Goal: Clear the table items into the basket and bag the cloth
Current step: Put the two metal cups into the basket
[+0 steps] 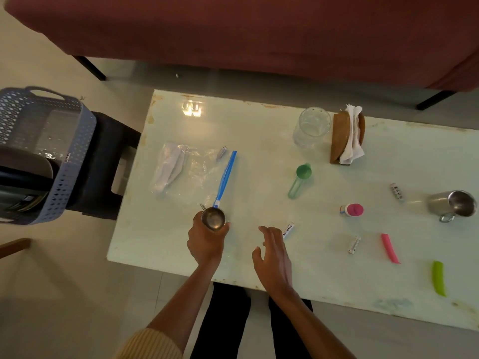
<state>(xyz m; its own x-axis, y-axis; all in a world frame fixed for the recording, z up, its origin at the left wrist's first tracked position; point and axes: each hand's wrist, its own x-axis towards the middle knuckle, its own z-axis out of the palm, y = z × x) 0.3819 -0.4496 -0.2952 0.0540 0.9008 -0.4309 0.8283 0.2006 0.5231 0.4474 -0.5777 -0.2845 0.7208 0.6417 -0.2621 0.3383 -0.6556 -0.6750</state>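
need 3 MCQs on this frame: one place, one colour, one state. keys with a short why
1. Where does the basket stand?
A) on the floor
B) on a dark stool left of the table
C) on the sofa

2. What colour is the scoop?
A) green
B) yellow
C) black

3. What is the left hand doing?
A) lying flat, empty
B) gripping a steel cup
C) pinching a spoon

Key: 1 B, it sits on the stool; 2 A, bowl and handle are green; 3 B, fingers curl round the cup.

Glossy table (259,141), shiny metal cup (213,218), perforated plastic basket (64,161).
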